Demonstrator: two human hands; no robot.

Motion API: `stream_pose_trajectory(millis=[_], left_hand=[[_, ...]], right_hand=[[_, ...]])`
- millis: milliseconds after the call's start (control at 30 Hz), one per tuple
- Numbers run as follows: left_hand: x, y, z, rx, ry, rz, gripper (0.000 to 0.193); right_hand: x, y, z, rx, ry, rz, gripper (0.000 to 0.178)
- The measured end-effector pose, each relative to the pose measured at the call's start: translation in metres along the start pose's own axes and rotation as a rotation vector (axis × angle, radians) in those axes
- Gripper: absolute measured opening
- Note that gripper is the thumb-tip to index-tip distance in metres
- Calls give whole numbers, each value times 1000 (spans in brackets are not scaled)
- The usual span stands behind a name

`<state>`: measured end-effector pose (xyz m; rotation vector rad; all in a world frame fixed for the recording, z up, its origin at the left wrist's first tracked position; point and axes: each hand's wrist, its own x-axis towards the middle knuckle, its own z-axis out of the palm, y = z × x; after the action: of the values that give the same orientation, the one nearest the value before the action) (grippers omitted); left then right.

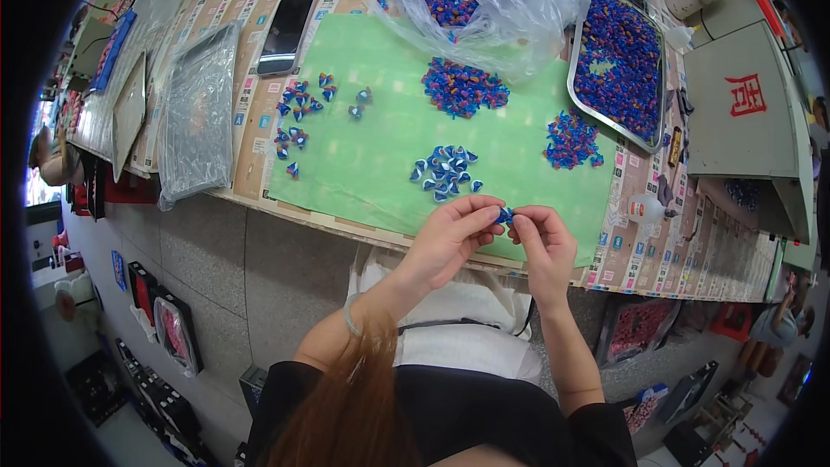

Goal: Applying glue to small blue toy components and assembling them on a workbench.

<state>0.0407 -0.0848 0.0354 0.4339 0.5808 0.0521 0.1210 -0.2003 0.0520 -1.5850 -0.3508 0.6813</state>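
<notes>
Close to the table's front edge, my left hand (456,235) and my right hand (545,246) meet, both closed in a pinch on one small blue plastic piece (505,216). Just beyond my fingers lies a group of blue-and-white pieces (448,171) on the green mat (363,164). Farther back is a heap of blue and red pieces (465,88), and a smaller heap of the same kind (573,140) is at the right. Toward the mat's left edge, several multicoloured assembled pieces (298,102) are scattered.
A metal tray (575,91) full of small pieces stands at the right, near a grey metal box (743,95) and a small bottle (644,207). Clear plastic bags (519,9) lie at the back. On the left are a phone (287,33) and a plastic-wrapped tray (201,112).
</notes>
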Motion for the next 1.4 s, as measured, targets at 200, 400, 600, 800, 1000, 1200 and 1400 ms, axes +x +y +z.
stream_pose_trajectory(millis=[200, 400, 600, 800, 1000, 1200, 1400], left_hand=[[-1, 1, -2, 56, 19, 37, 15], [-1, 0, -1, 143, 78, 103, 14], [-4, -3, 6, 441, 88, 338, 17], [-10, -2, 11, 767, 109, 534, 20], [-11, 0, 18, 1084, 106, 820, 22], [-10, -1, 15, 1098, 115, 824, 23], [-7, -4, 12, 1101, 106, 829, 23]], right_hand=[[2, 6, -1, -284, -3, -204, 7], [6, -1, -4, -423, -72, -274, 7], [1, 6, 5, -126, -2, -65, 6], [1, 0, 8, 87, 49, -12, 6], [3, 0, 1, 413, -20, 157, 7], [3, 2, 4, 373, -18, 142, 4], [3, 5, 3, 364, -12, 154, 5]])
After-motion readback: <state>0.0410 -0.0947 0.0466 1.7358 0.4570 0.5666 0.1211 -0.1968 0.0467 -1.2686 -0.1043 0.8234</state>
